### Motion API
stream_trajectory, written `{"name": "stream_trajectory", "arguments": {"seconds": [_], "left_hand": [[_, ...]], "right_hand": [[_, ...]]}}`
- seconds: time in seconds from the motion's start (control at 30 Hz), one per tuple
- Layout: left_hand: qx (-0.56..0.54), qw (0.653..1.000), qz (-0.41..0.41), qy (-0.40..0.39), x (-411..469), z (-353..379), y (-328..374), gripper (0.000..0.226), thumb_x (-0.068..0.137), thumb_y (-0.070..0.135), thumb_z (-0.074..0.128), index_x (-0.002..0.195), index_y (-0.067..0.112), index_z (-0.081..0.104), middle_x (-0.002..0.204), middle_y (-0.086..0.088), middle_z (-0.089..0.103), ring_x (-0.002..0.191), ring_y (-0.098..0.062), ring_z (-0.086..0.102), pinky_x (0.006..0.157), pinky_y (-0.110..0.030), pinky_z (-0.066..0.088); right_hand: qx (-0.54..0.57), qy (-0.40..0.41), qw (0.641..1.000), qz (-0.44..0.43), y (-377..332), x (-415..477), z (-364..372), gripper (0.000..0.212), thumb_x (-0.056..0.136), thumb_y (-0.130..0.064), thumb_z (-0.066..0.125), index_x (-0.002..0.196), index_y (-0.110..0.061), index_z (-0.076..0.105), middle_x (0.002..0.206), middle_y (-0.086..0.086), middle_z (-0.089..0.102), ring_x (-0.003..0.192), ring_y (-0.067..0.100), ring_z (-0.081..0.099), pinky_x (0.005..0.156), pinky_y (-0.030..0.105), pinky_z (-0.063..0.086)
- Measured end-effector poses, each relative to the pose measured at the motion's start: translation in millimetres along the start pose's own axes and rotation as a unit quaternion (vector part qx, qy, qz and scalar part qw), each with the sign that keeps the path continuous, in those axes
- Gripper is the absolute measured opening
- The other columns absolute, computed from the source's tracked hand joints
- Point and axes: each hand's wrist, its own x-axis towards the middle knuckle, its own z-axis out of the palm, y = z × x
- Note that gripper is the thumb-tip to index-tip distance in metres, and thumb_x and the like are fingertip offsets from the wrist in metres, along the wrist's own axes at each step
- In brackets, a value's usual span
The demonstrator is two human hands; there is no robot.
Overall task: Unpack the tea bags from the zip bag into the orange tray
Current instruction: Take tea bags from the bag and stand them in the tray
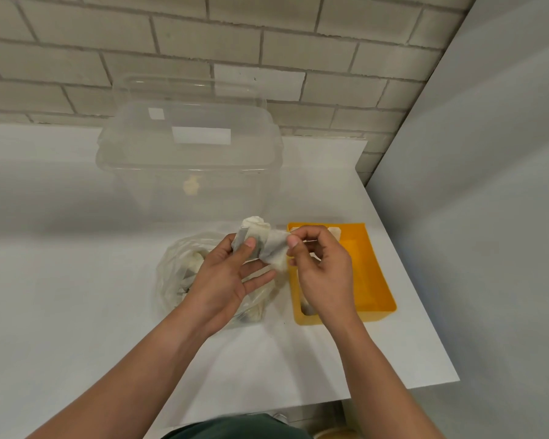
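The left hand hides the right part of the zip bag, whose tea bags are too blurred to count. The right hand covers the left part of the orange tray

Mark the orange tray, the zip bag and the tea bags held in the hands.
orange tray point(363, 267): head view, bare orange inside, right of the hand.
zip bag point(171, 278): head view, clear plastic at its left side.
tea bags point(270, 247): head view, white paper between the thumbs.
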Motion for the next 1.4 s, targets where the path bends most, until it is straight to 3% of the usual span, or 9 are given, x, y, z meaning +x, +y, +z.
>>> {"name": "stream_trajectory", "arguments": {"seconds": [0.2, 0.43, 0.57, 0.73, 0.83, 0.93, 1.03, 1.17, 1.4], "left_hand": [[0.032, 0.999, 0.008, -0.018, 0.2, -0.2, -2.0, 0.024, 0.106, 0.016, 0.056, 0.127, 0.006, 0.061, 0.124, -0.011, 0.073, 0.115, -0.031, 0.072, 0.095, -0.037, 0.060], [0.067, 0.997, 0.036, -0.015, 2.4, 1.1, -5.2, 0.023, 0.103, 0.007, 0.058, 0.124, -0.001, 0.061, 0.127, -0.021, 0.069, 0.120, -0.030, 0.069, 0.098, -0.031, 0.058], [0.059, 0.997, 0.046, -0.014, 0.1, 5.4, -3.9, 0.021, 0.103, 0.006, 0.058, 0.123, -0.001, 0.061, 0.124, -0.017, 0.072, 0.117, -0.027, 0.072, 0.094, -0.027, 0.059], [0.067, 0.997, 0.035, -0.012, -1.7, 7.1, -2.6, 0.023, 0.103, 0.010, 0.059, 0.125, 0.001, 0.062, 0.119, -0.016, 0.075, 0.111, -0.028, 0.074, 0.094, -0.031, 0.060], [0.095, 0.995, 0.033, 0.015, -1.2, 5.0, -2.8, 0.021, 0.102, 0.015, 0.062, 0.120, 0.005, 0.064, 0.112, -0.011, 0.077, 0.106, -0.028, 0.075, 0.087, -0.031, 0.061], [0.112, 0.992, 0.038, 0.034, -1.3, 0.6, -2.6, 0.021, 0.102, 0.016, 0.063, 0.119, 0.005, 0.066, 0.105, -0.007, 0.076, 0.104, -0.025, 0.075, 0.082, -0.029, 0.061], [0.104, 0.993, 0.037, 0.043, -2.4, -2.4, -1.4, 0.020, 0.102, 0.014, 0.063, 0.119, 0.005, 0.066, 0.105, -0.007, 0.075, 0.105, -0.025, 0.076, 0.080, -0.026, 0.062], [0.083, 0.995, 0.031, 0.043, -3.6, -2.5, -1.0, 0.022, 0.102, 0.014, 0.062, 0.121, 0.003, 0.063, 0.107, -0.010, 0.073, 0.107, -0.027, 0.076, 0.084, -0.028, 0.063], [0.072, 0.996, 0.031, 0.050, -1.6, -4.6, 1.7, 0.023, 0.103, 0.014, 0.061, 0.121, 0.001, 0.062, 0.104, -0.010, 0.075, 0.105, -0.028, 0.076, 0.086, -0.030, 0.063]], "right_hand": [[0.007, 0.037, 0.999, -0.001, 0.6, 1.8, 0.0, 0.006, 0.098, -0.025, 0.068, 0.095, -0.030, 0.068, 0.089, -0.013, 0.072, 0.083, 0.010, 0.071, 0.068, 0.019, 0.055], [0.001, 0.011, 1.000, 0.013, 4.2, 2.9, 0.3, 0.002, 0.097, -0.028, 0.069, 0.099, -0.027, 0.070, 0.092, -0.015, 0.072, 0.085, 0.011, 0.070, 0.074, 0.034, 0.061], [0.056, -0.018, 0.996, 0.073, 3.8, 1.5, -0.8, 0.022, 0.089, -0.037, 0.078, 0.109, -0.032, 0.070, 0.101, -0.013, 0.073, 0.093, 0.013, 0.072, 0.082, 0.043, 0.063], [0.052, -0.065, 0.993, 0.080, 4.0, 2.5, -5.9, 0.010, 0.091, -0.023, 0.077, 0.102, -0.023, 0.076, 0.096, -0.010, 0.077, 0.093, 0.011, 0.072, 0.087, 0.046, 0.061], [0.084, -0.047, 0.991, 0.090, 10.6, 6.9, -15.6, 0.008, 0.093, -0.021, 0.075, 0.101, -0.022, 0.076, 0.097, -0.006, 0.078, 0.094, 0.013, 0.073, 0.085, 0.045, 0.062], [0.086, 0.024, 0.992, 0.088, 25.5, 19.9, -35.6, 0.006, 0.094, -0.020, 0.074, 0.100, -0.021, 0.075, 0.094, -0.005, 0.078, 0.092, 0.013, 0.074, 0.084, 0.041, 0.062], [0.019, 0.096, 0.989, 0.112, 57.1, 40.3, -55.6, 0.003, 0.094, -0.025, 0.073, 0.096, -0.027, 0.075, 0.089, -0.008, 0.077, 0.085, 0.013, 0.074, 0.086, 0.042, 0.062], [-0.070, 0.117, 0.979, 0.150, 97.7, 62.4, -65.0, 0.001, 0.094, -0.032, 0.071, 0.095, -0.031, 0.071, 0.094, -0.012, 0.074, 0.090, 0.014, 0.072, 0.089, 0.045, 0.061], [-0.194, 0.038, 0.965, 0.169, 118.4, 74.9, -56.6, 0.015, 0.100, -0.020, 0.062, 0.112, -0.018, 0.071, 0.109, 0.001, 0.073, 0.098, 0.019, 0.064, 0.086, 0.029, 0.048]]}}
